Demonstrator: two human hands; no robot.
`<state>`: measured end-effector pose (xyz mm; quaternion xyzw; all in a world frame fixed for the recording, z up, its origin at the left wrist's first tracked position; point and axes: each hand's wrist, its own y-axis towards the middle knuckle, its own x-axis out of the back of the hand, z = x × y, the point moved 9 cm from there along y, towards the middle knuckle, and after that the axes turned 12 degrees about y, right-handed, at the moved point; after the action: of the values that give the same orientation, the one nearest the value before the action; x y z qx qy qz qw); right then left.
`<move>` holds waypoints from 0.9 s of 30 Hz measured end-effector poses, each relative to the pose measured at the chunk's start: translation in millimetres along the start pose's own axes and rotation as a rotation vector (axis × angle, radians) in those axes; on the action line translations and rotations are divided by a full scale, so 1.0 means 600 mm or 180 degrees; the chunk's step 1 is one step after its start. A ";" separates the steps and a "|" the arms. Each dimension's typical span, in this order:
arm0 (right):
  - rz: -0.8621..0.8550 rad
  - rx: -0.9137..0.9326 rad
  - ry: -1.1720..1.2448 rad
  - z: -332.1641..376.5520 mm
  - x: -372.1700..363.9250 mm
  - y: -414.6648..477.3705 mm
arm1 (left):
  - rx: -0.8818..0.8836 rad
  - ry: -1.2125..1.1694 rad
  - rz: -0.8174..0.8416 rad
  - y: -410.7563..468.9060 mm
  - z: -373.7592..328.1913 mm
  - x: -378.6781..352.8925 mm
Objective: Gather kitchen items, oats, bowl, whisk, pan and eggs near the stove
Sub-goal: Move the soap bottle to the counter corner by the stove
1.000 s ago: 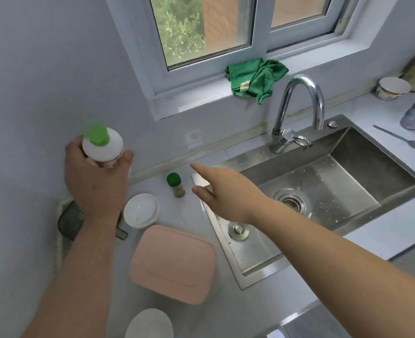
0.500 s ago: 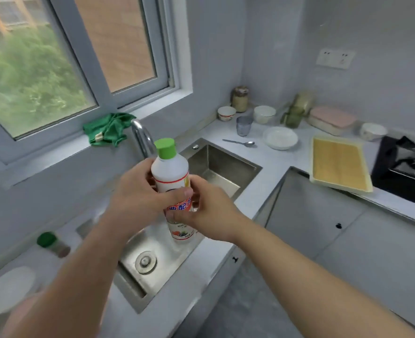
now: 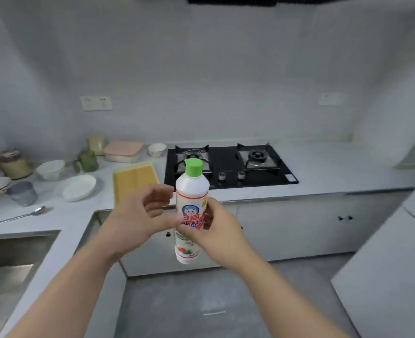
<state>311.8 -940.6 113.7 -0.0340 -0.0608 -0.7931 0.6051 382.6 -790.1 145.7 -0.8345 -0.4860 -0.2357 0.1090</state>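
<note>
A spoon (image 3: 22,215) lay on the counter (image 3: 335,167) behind the sink's (image 3: 11,252) back edge, a grey cup (image 3: 22,193) stood beyond it, a yellow board (image 3: 134,181) lay at the counter's inner corner, and a pink-lidded box (image 3: 123,151) sat along the counter's back edge near a green mug (image 3: 88,161).

White bottle (image 3: 192,191); green cap (image 3: 193,167)

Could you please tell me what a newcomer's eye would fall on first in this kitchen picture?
The white bottle with its green cap, held upright in mid-air at the centre, draws the eye first; the right hand grips it round the label, and the left hand sits close at its other side. Behind it a black gas hob stands out on the pale counter, with a yellow board and a white plate to its left.
</note>
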 end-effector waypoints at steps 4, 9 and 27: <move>-0.0917 -0.0109 0.0074 -0.037 0.201 -0.009 | -0.0258 0.0133 0.0624 0.094 -0.055 -0.161; -0.1773 -0.0173 0.0043 -0.072 0.419 -0.014 | -0.0547 0.0597 0.1320 0.214 -0.101 -0.367; -0.2733 -0.0507 -0.0291 -0.162 0.909 0.161 | -0.1353 0.0392 0.1779 0.560 -0.291 -0.914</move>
<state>261.8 -1500.3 92.6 -0.0872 -0.0348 -0.9726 0.2127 393.7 -1447.6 38.7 -0.9235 -0.1715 -0.3424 0.0223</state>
